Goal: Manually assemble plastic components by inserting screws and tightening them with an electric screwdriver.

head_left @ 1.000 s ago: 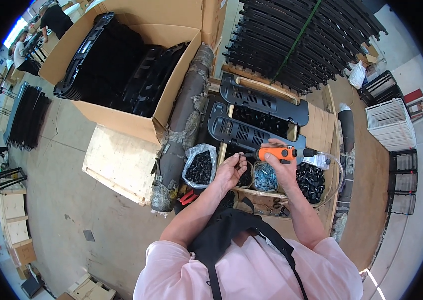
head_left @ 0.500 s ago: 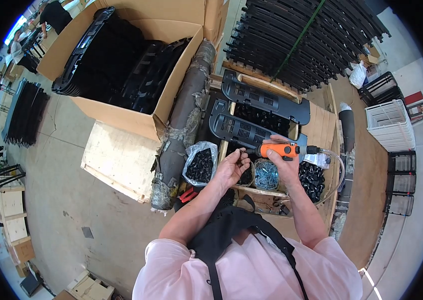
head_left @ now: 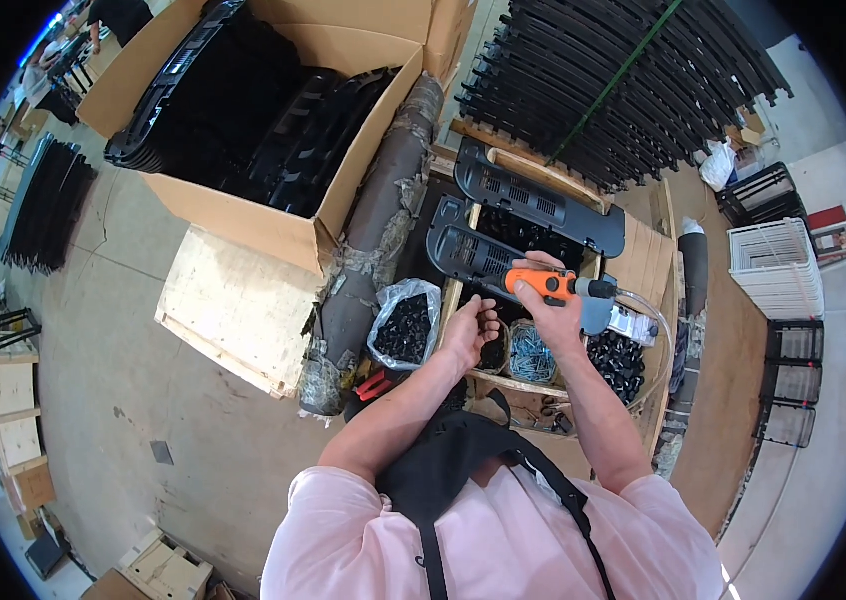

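An orange and black power screwdriver (head_left: 541, 286), with a clear hose at its right end, is gripped in my right hand (head_left: 555, 315). It lies over the nearer black vented panel (head_left: 473, 256), and I cannot make out its tip against that dark surface. A second black panel (head_left: 533, 200) rests parallel behind it. To the left, my left hand (head_left: 470, 330) has its fingers curled in near the panel's front edge. Whatever they may pinch is too small to tell. Below the hands, silvery-blue screws (head_left: 532, 356) fill a round container.
Left of my hands is a clear bag of black clips (head_left: 405, 330), and more black parts (head_left: 616, 363) lie on the right. A large carton (head_left: 273, 228) holds black panels. Black rails (head_left: 603, 90) are stacked behind. Other people stand at the far left.
My right hand has carried the screwdriver up and left over the nearer panel, away from the fingers of my left hand. The left hand stays curled in about the same place.
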{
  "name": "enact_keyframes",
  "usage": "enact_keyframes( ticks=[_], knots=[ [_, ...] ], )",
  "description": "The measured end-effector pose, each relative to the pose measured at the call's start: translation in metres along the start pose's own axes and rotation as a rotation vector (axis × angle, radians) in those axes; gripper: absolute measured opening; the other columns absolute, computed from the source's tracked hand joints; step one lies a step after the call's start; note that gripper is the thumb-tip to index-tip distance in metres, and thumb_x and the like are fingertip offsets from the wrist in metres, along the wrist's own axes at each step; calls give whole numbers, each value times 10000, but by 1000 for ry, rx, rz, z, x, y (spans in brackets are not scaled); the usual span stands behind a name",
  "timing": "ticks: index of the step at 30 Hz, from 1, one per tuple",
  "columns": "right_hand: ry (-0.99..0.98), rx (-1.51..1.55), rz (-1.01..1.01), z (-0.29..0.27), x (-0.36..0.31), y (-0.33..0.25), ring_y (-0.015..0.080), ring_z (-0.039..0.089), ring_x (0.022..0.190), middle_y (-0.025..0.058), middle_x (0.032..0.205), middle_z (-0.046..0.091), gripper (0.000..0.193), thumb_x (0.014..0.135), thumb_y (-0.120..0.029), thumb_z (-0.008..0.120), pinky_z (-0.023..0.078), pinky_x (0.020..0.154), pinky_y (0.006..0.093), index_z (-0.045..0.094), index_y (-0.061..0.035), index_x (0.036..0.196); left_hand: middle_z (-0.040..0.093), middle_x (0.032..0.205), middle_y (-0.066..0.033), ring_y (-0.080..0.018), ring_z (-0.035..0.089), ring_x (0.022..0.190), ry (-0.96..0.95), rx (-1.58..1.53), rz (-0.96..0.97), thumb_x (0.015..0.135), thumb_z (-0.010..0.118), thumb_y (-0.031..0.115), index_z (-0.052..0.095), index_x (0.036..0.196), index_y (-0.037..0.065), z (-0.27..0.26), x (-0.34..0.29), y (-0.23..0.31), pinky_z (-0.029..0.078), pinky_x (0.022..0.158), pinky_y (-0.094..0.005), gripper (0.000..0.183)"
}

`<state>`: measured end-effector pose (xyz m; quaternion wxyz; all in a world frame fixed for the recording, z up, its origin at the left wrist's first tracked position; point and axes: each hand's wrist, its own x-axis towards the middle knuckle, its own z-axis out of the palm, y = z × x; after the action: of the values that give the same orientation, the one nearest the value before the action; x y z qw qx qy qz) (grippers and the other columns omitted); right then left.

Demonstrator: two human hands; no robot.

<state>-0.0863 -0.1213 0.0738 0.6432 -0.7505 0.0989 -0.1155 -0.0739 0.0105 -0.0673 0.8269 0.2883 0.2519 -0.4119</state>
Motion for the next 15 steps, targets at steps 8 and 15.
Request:
enact_keyframes(
  ticks=[8, 15],
  knots=[
    [-39, -42, -1, 13, 10, 7, 189, 689, 1109, 148, 1227, 705, 469, 888, -21, 750, 562, 992, 341, 586, 6, 1327, 594, 828, 3, -106, 574, 678, 139, 326, 72, 1033, 580, 539, 636, 1023, 77, 14, 19, 6, 488, 602, -266, 465],
    [-111, -110, -33, 19, 14, 7, 187, 687, 1114, 139, 1230, 704, 486, 881, -33, 755, 550, 1000, 336, 586, -12, 1337, 591, 798, 1, -105, 562, 638, 145, 346, 77, 1060, 526, 520, 633, 994, 71, 16, 28, 5, 478, 579, -264, 467]
  ],
)
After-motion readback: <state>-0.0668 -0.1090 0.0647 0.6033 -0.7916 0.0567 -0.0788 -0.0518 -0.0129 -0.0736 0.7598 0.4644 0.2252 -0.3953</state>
